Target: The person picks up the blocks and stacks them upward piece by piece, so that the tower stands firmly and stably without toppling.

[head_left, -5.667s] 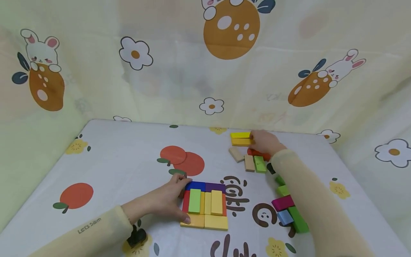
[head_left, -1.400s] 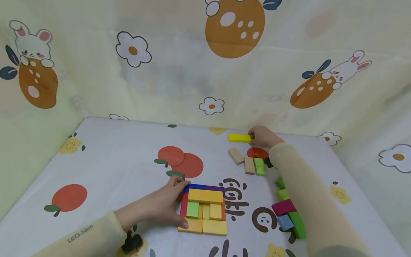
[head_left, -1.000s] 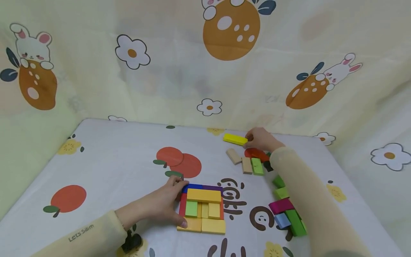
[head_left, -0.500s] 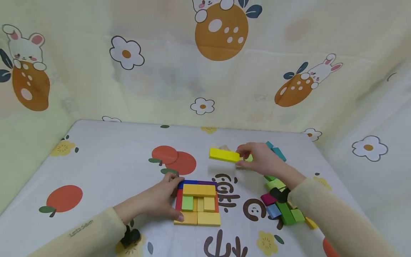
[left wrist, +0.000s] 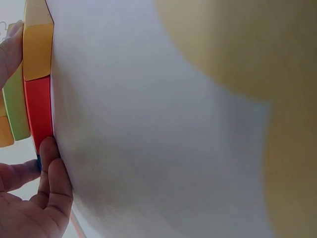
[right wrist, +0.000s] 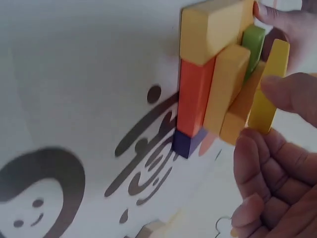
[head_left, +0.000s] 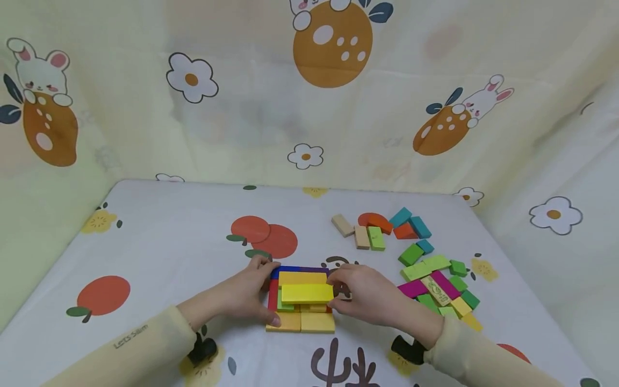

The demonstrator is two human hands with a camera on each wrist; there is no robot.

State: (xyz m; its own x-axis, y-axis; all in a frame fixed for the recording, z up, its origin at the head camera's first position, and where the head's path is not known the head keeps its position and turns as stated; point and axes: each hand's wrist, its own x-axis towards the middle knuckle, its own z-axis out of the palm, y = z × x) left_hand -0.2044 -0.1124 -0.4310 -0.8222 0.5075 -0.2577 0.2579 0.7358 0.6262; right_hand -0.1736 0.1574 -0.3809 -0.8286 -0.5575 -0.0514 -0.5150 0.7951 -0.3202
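Pale cream cloth, printed with white flowers and rabbits on orange fruit, makes the tall backdrop (head_left: pixel 242 126) behind a table covered in white printed cloth (head_left: pixel 179 226). Two cream long sleeves reach in from the near edge, the left sleeve (head_left: pixel 132 344) bearing small dark lettering, the right sleeve (head_left: pixel 479 352) plain where it shows.

On the right lies a loose group of rectangular green, magenta and yellow blocks (head_left: pixel 425 267), some touching. Beyond it are teal blocks (head_left: pixel 400 217) and orange-red ones, with two beige wood-toned blocks (head_left: pixel 361 237) to their left.

The person's left hand (head_left: pixel 242 296) clasps the left side of a low, squarish structure of coloured blocks (head_left: pixel 317 322), thumb at its near corner and fingers against the far one. The person's right hand (head_left: pixel 367 294) pinches the right end of a long, bright yellow rectangular block (head_left: pixel 307 293) between thumb and fingers. This block is over the middle of the structure, just nearer than a golden-yellow block (head_left: pixel 303 278) laid across it; whether it touches anything beneath, I cannot tell. Below, a red block (head_left: pixel 273 294) forms the left side, a blue block (head_left: pixel 289 269) and a purple block (head_left: pixel 314 270) the far side.
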